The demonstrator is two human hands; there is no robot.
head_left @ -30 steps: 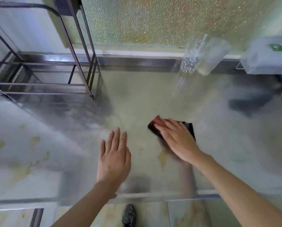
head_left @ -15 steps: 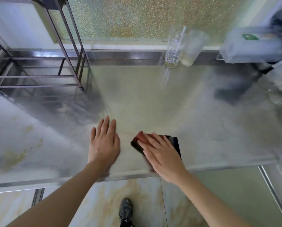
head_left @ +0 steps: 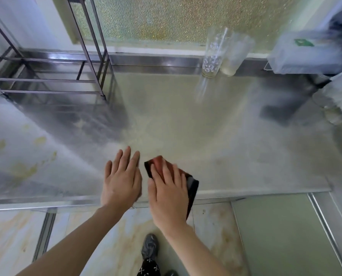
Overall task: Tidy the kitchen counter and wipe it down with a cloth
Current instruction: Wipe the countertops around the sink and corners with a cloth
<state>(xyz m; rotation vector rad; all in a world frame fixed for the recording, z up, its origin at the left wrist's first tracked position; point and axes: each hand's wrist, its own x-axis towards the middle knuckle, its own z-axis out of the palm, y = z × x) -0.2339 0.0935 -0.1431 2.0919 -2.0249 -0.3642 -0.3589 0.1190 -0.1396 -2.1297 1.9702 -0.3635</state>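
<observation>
A dark red and black cloth (head_left: 159,163) lies on the steel kitchen counter (head_left: 226,148) near its front edge, one corner hanging over the edge. My right hand (head_left: 168,194) presses flat on the cloth with straight fingers. My left hand (head_left: 121,179) rests flat on the bare counter just left of the cloth, fingers straight, holding nothing.
A metal wire rack (head_left: 52,80) stands at the back left. Two clear glasses (head_left: 216,54) stand at the back by the frosted window. A pale box (head_left: 303,54) and white crockery (head_left: 337,100) sit at the right. Yellowish stains (head_left: 27,168) mark the counter's left part.
Both hands and the cloth have slid toward the counter's front edge, the cloth's corner now overhanging it. My left hand has come closer to the cloth.
</observation>
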